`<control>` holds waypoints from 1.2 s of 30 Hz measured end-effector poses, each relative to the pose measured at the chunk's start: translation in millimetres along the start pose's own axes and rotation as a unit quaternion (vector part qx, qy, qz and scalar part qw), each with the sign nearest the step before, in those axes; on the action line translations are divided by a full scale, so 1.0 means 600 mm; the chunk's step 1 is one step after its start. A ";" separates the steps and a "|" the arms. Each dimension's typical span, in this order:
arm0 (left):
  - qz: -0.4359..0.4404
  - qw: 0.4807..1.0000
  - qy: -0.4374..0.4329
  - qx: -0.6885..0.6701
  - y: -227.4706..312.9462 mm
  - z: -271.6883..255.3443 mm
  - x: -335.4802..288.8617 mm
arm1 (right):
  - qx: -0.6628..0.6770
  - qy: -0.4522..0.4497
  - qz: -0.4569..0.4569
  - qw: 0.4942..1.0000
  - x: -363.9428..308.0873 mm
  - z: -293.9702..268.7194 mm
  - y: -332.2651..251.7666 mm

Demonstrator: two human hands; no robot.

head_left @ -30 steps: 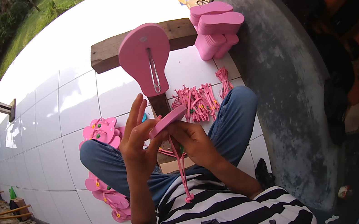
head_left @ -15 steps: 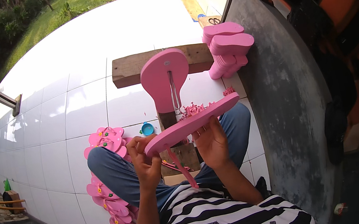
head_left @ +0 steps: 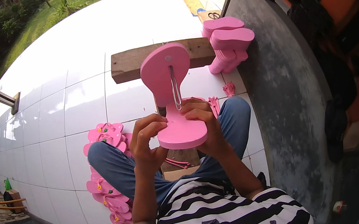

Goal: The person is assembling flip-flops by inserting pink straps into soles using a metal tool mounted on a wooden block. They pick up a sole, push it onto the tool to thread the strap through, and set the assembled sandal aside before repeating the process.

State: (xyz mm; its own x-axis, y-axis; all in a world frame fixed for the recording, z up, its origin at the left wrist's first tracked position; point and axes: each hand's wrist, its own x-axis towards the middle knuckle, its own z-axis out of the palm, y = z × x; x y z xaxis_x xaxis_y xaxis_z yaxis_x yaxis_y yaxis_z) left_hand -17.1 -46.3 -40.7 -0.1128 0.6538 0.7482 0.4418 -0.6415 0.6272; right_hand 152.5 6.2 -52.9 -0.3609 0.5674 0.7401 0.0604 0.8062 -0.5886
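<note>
Both my hands grip a pink flip-flop sole (head_left: 181, 132) above my lap. My left hand (head_left: 148, 137) is closed on its left edge, and my right hand (head_left: 206, 124) on its right edge, thumbs mostly underneath. Its rounded near end points toward me. Just beyond stands another upright pink sole shape (head_left: 163, 75) with a long metal hook (head_left: 175, 87) hanging down its front. Where the two pink pieces meet, I cannot tell if they touch. Behind the upright one lies a wooden beam (head_left: 127, 66). The strap seen hanging earlier is hidden.
Stacked pink soles (head_left: 233, 38) stand at the beam's right end. Bundled pink straps (head_left: 229, 89) lie by my right knee, and loose pink straps (head_left: 177, 162) on wood between my legs. Finished pink flip-flops (head_left: 108, 193) with flower ornaments are piled on the tiles left of me.
The sole has turned from lying crosswise to pointing away from me, near the upright piece. My right hand has shifted from beneath it to its right edge.
</note>
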 end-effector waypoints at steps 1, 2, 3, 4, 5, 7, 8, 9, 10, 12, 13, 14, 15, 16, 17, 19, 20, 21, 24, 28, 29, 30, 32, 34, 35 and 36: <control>-0.002 1.000 0.001 0.001 0.000 -0.001 0.003 | 0.008 0.006 0.003 1.000 0.001 0.001 0.000; -0.003 1.000 0.004 0.001 -0.001 -0.003 0.007 | 0.014 0.012 0.004 1.000 0.004 0.002 0.000; -0.003 1.000 0.007 -0.015 0.000 -0.002 0.012 | 0.021 0.018 0.005 1.000 0.007 0.004 0.001; 0.002 1.000 0.008 -0.021 0.000 0.001 0.018 | 0.015 0.027 0.004 1.000 0.011 0.004 0.002; 0.007 1.000 0.010 -0.027 0.000 0.003 0.024 | 0.008 0.034 0.003 0.999 0.015 0.002 0.003; 0.016 0.999 0.010 -0.029 -0.002 0.003 0.031 | 0.008 0.046 0.002 0.999 0.020 0.002 0.004; 0.019 0.999 0.008 -0.027 -0.004 0.004 0.033 | 0.013 0.050 0.004 0.999 0.022 0.001 0.005; 0.023 0.999 0.006 -0.025 -0.006 0.004 0.036 | 0.018 0.054 0.006 0.998 0.023 0.000 0.006; 0.019 0.999 0.008 -0.031 -0.006 0.006 0.040 | 0.004 0.053 0.008 0.999 0.026 -0.004 0.005; 0.012 0.999 0.010 -0.041 -0.001 0.010 0.048 | -0.023 0.053 0.012 0.998 0.032 -0.011 -0.001; -0.001 0.999 0.012 -0.050 0.002 0.012 0.050 | -0.021 0.059 0.015 0.998 0.033 -0.012 -0.001; -0.013 0.998 0.014 -0.060 0.004 0.014 0.052 | -0.021 0.066 0.019 0.997 0.033 -0.012 -0.001; -0.024 0.997 0.015 -0.069 0.008 0.016 0.054 | -0.020 0.073 0.022 0.997 0.033 -0.012 -0.001; -0.066 0.995 0.014 -0.079 0.019 0.015 0.058 | -0.020 0.061 0.061 0.996 0.032 -0.014 -0.008; -0.109 0.990 0.012 -0.090 0.032 0.013 0.063 | -0.022 0.050 0.103 0.993 0.032 -0.017 -0.021; -0.178 0.976 0.003 -0.124 0.045 0.012 0.075 | -0.044 0.057 0.166 0.983 0.032 -0.015 -0.038; -0.202 0.968 -0.001 -0.148 0.050 0.012 0.085 | -0.065 0.075 0.186 0.977 0.037 -0.008 -0.048; -0.226 0.959 -0.006 -0.172 0.053 0.012 0.095 | -0.087 0.093 0.206 0.970 0.042 -0.006 -0.055; -0.261 0.955 0.010 -0.142 0.055 0.012 0.116 | -0.168 0.056 0.211 0.961 0.060 -0.013 -0.062; -0.260 0.956 0.094 -0.100 -0.011 0.047 0.144 | -0.270 0.140 0.154 0.940 0.094 0.018 0.018; -0.217 0.970 0.101 -0.048 -0.031 0.055 0.158 | -0.228 0.163 0.174 0.944 0.114 0.026 0.032; -0.205 0.972 0.103 -0.043 -0.035 0.054 0.157 | -0.223 0.176 0.174 0.943 0.114 0.031 0.033; -0.193 0.975 0.105 -0.031 -0.033 0.050 0.143 | -0.212 0.194 0.181 0.941 0.099 0.040 0.029; -0.196 0.975 0.105 0.004 -0.038 0.054 0.114 | -0.168 0.220 0.203 0.939 0.092 0.040 0.034; -0.187 0.976 0.106 0.019 -0.043 0.057 0.106 | -0.149 0.238 0.206 0.937 0.080 0.038 0.040; -0.180 0.980 0.086 0.021 -0.054 0.059 0.076 | -0.130 0.254 0.211 0.935 0.063 0.039 0.046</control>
State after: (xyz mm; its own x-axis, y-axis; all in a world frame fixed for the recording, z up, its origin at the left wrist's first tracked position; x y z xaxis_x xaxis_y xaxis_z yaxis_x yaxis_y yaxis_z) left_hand -5.1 18.6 -34.7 -0.4141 0.7551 0.5084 0.3812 -0.3633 0.8501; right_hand 118.6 46.1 -48.7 0.2315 0.7975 0.5571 0.3449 0.4682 -0.8135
